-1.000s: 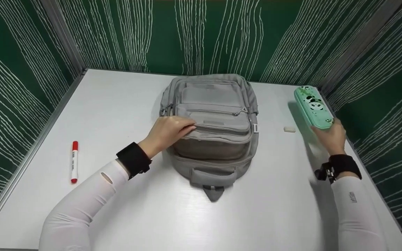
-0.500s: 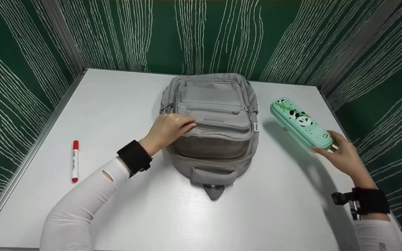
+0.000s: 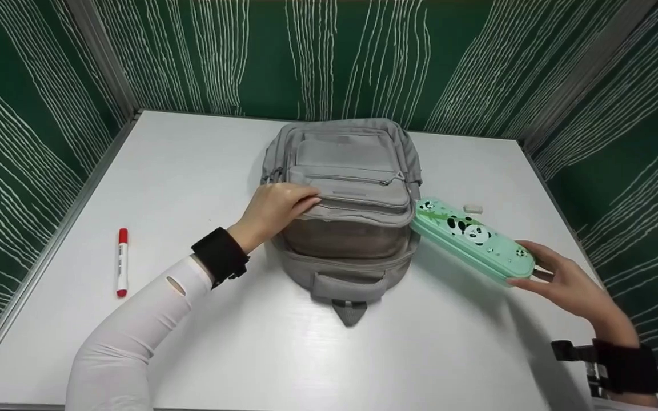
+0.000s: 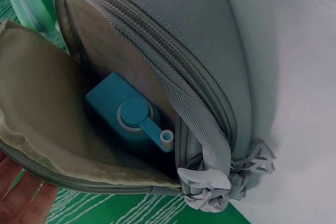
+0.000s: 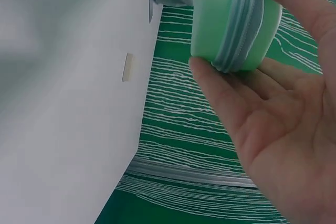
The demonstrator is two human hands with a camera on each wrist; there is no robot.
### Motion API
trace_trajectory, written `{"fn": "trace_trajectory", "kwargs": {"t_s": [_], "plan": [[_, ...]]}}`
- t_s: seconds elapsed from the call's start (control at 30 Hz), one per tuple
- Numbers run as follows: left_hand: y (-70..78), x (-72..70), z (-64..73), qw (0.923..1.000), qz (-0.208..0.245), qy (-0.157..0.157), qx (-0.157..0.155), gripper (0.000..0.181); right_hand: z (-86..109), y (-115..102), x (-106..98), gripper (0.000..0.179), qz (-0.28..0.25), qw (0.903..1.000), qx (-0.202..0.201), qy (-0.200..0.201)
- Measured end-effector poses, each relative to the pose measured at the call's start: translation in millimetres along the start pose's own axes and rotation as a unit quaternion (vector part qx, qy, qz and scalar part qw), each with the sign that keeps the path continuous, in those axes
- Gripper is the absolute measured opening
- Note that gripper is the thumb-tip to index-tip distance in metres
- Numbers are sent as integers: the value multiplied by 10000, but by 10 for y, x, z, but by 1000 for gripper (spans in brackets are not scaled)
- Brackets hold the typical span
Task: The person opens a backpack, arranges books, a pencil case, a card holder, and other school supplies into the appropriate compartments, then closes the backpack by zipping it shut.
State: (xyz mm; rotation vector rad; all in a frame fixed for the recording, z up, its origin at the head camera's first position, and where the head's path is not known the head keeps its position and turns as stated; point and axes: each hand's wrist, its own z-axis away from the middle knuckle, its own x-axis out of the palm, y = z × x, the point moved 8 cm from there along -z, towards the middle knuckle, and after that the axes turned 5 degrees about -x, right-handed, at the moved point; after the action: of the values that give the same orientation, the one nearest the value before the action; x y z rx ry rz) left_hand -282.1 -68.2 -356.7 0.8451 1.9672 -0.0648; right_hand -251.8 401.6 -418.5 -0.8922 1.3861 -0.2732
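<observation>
A grey backpack (image 3: 346, 154) lies on the table with its front compartment unzipped. My left hand (image 3: 277, 208) pinches the upper edge of that opening and holds the flap up. Inside the compartment, the left wrist view shows a teal bottle (image 4: 121, 98) with a round cap and a spout. My right hand (image 3: 569, 282) grips the near end of a mint-green pencil case (image 3: 472, 237) printed with pandas, thumb on one side and fingers on the other. The case's far end overlaps the backpack's right side in the head view. Its zipper side faces the right wrist camera.
A white eraser (image 3: 473, 209) lies behind the pencil case. On the left of the white table (image 3: 237, 354) is a marker (image 3: 122, 262) with red ends. Green walls with white lines (image 3: 312, 63) enclose the back and both sides.
My right hand has carried the pencil case from the table's far right corner leftward and nearer, up to the backpack. The left hand keeps its hold on the flap, nearly still.
</observation>
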Motion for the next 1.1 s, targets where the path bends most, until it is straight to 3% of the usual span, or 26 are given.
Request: {"fn": "trace_trajectory", "kwargs": {"t_s": [0.2,0.37,0.8,1.1], "plan": [[-11,2,-8,9999,92,-24,-59,23,3,-203,178,75,-152,9993,-200,-259],[-4,-12,-30,9999,99,-8,-64,23,-106,-409,357,76,262,9992,-84,-281],[5,-14,-37,9998,152,-55,-82,22,-487,-945,787,76,1103,9927,-13,486],[10,-16,-31,9998,142,-84,-128,23,-841,-1067,1044,76,1123,9882,-148,1028]]}}
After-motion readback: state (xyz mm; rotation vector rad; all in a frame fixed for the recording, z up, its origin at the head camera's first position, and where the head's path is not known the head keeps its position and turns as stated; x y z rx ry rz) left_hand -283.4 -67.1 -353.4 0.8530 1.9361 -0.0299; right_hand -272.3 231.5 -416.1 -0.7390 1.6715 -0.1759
